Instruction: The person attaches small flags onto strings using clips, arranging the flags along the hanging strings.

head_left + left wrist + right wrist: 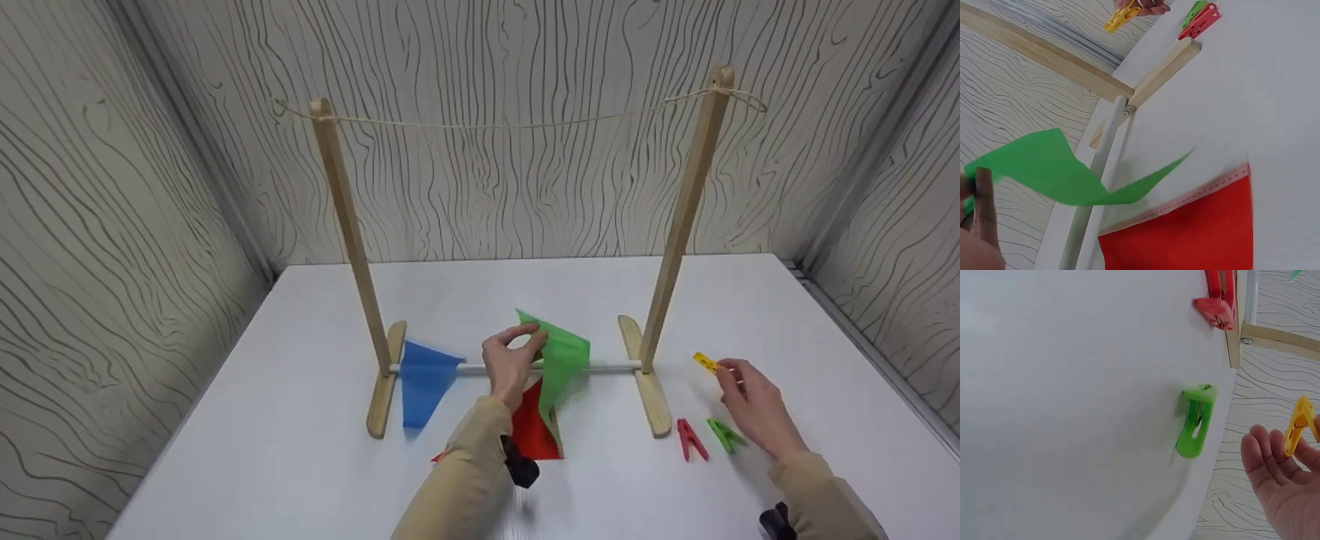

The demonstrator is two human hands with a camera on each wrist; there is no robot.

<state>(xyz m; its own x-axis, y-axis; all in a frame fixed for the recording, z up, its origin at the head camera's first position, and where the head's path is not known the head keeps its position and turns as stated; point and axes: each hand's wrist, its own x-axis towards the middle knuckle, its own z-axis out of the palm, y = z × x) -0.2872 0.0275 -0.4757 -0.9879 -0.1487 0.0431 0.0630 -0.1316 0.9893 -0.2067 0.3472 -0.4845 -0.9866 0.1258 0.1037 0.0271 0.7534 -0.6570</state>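
Observation:
Between thumb and fingers my left hand (pixel 511 361) pinches a green cloth flag (pixel 562 356) by its upper edge, and the cloth hangs folded above the white rod. My right hand (pixel 759 405) holds a yellow clothespin (pixel 705 363) at its fingertips, raised over the table's right side. In the right wrist view the yellow clothespin (pixel 1300 425) points upward, apart from the curled lower fingers. A red flag (pixel 534 431) lies on the table under my left forearm, partly hidden. At the left, a blue flag (pixel 427 384) lies across the rod.
A wooden stand has a left post (pixel 346 225) and a right post (pixel 686 225), with a string (pixel 480 126) tied between their tops. The white rod (pixel 611 367) joins their feet. A red clothespin (pixel 691 440) and a green clothespin (pixel 724 435) lie beside the right foot.

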